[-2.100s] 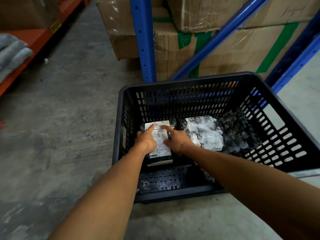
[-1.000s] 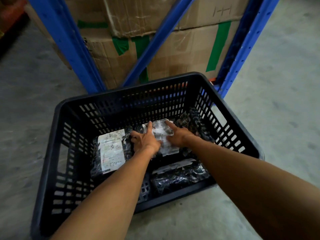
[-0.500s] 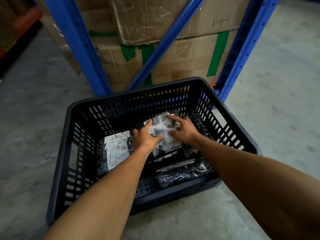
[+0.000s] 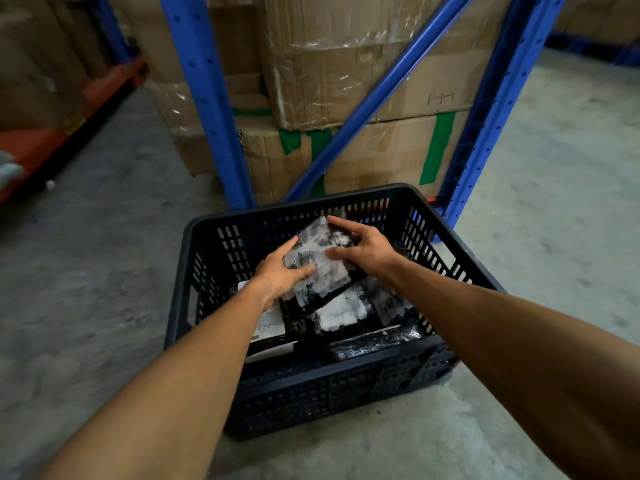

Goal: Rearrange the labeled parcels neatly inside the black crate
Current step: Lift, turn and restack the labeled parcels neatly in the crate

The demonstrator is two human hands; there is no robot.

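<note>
A black slatted crate (image 4: 460, 233) stands on the concrete floor. Both hands hold one shiny black parcel with a white label (image 4: 317, 259), tilted and raised above the others. My left hand (image 4: 282, 273) grips its near left edge; my right hand (image 4: 363, 247) grips its far right edge. Below lie a second labeled parcel (image 4: 341, 311), a left parcel (image 4: 272, 327) partly hidden by my left forearm, and a dark parcel (image 4: 375, 344) against the near wall. Another parcel (image 4: 393, 303) lies at the right.
A blue rack upright (image 4: 207, 109) and diagonal brace (image 4: 377, 95) rise just behind the crate, with stacked cardboard boxes (image 4: 363, 150) bearing green tape behind them. An orange shelf beam (image 4: 69, 123) runs along the left. Bare concrete floor lies on both sides.
Both hands moved from the left parcel to the middle one, gripped it and lifted it, tilted, above the other parcels. The camera view also shifted, so the crate looks smaller and lower.
</note>
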